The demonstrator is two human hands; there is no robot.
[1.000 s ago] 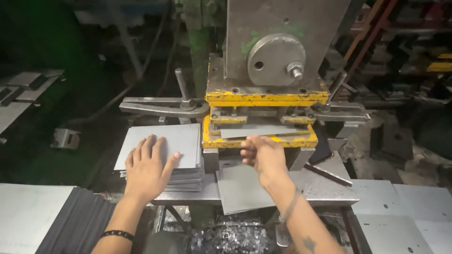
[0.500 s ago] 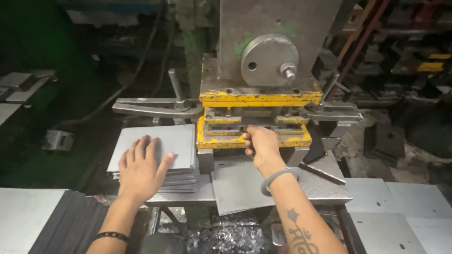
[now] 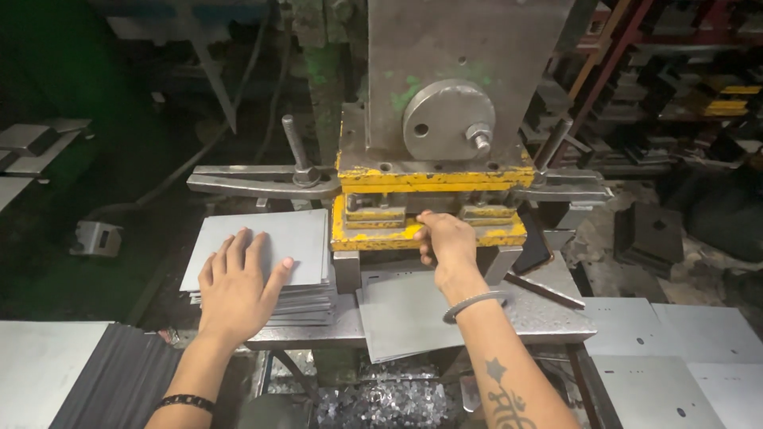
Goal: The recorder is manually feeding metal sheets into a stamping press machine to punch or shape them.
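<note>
The grey metal sheet (image 3: 405,314) lies flat on the press bed (image 3: 548,306), its far edge pushed in under the yellow die block (image 3: 429,230) at twelve o'clock from it, its near edge hanging a little over the front of the bed at six. Your right hand (image 3: 447,242) sits at that far edge, right against the die mouth; fingers curled toward the slot, though whether they pinch the sheet or only press on it I cannot tell, since the knuckles hide the tips. Your left hand (image 3: 236,287) is open, palm down, fingers spread on the top of the stack of blank sheets (image 3: 266,262) at nine o'clock from the die.

To seat the sheet well, I'd judge you should push it square until it stops evenly on both sides, then draw your right fingers clear of the yellow block to the sheet's near edge. Keep the left palm flat so the stack does not slide.

Farther out: the grey press ram (image 3: 469,71) with its round plate (image 3: 447,121) stands at twelve, clamp arms (image 3: 262,181) reach to nine and three, punched scrap (image 3: 381,401) lies below the bed at six, and finished sheets with holes (image 3: 675,357) rest at four o'clock.
</note>
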